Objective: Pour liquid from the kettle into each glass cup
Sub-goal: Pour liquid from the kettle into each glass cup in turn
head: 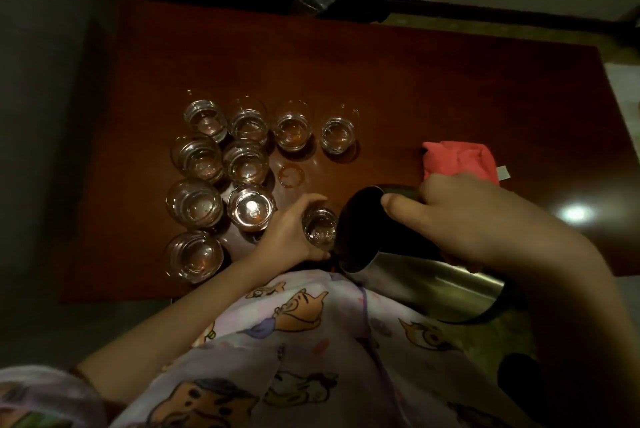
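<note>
the kettle (398, 261) is tipped well over near the six o'clock edge of the worktop (450, 98), its long axis running from its base at four o'clock up to its open mouth at ten o'clock. the right hand (460, 216) has its grip wrapped round the top of the body, thumb along the rim. just beside that mouth, at nine o'clock from it, stands the small glass cup (320, 227), and the left hand (291, 230) holds it with fingers curled round its side. rim and cup look nearly touching (i can't make out a stream in this dim light). i'd judge the pour turns on keeping the lip right over that cup.

further toward ten o'clock nine more cups (207, 164) sit in rows, with a wet ring (291, 175) between them. a red cloth (460, 160) lies at one o'clock from the kettle.
</note>
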